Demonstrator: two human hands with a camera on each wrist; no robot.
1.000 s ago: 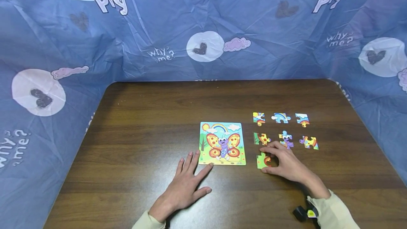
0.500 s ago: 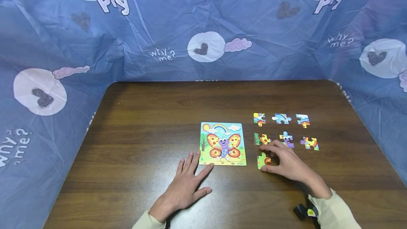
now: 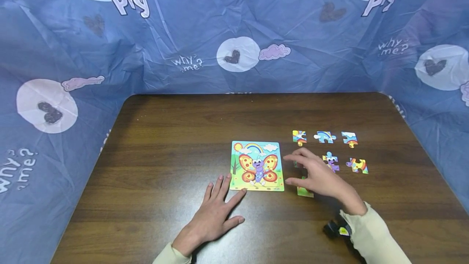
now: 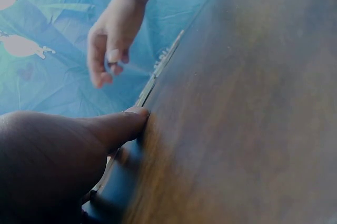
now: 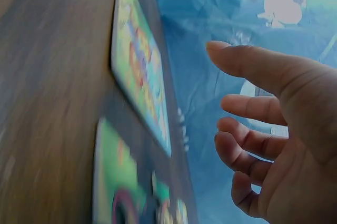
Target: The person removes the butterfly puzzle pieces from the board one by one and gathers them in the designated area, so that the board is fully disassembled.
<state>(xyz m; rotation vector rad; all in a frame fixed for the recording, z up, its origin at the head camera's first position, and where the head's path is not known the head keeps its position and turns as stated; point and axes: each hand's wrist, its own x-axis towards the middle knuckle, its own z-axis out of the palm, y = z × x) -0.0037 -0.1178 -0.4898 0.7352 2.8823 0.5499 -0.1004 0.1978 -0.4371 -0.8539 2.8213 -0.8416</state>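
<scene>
A square butterfly puzzle board (image 3: 258,166) lies flat on the table, left of the loose pieces. My left hand (image 3: 210,219) rests with spread fingers on the table, its fingertips touching the board's lower left edge. Above the left column of pieces hovers my right hand (image 3: 318,176), thumb and fingers apart and nothing between them, as the right wrist view confirms. Partly under it are a green corner puzzle piece (image 3: 305,192) and, mostly hidden, another piece above that one. A purple butterfly-face piece (image 3: 331,161) lies just beyond its knuckles.
Along the top row lie a sun piece (image 3: 299,137), a rainbow piece (image 3: 324,137) and a cloud piece (image 3: 349,138). Farther right is a yellow wing piece (image 3: 357,165). Blue printed cloth (image 3: 205,19) hangs around the brown table (image 3: 165,133).
My right hand has let go of the green corner piece, lifted and moved left toward the board. That piece stays on the table. My left hand has not moved.
</scene>
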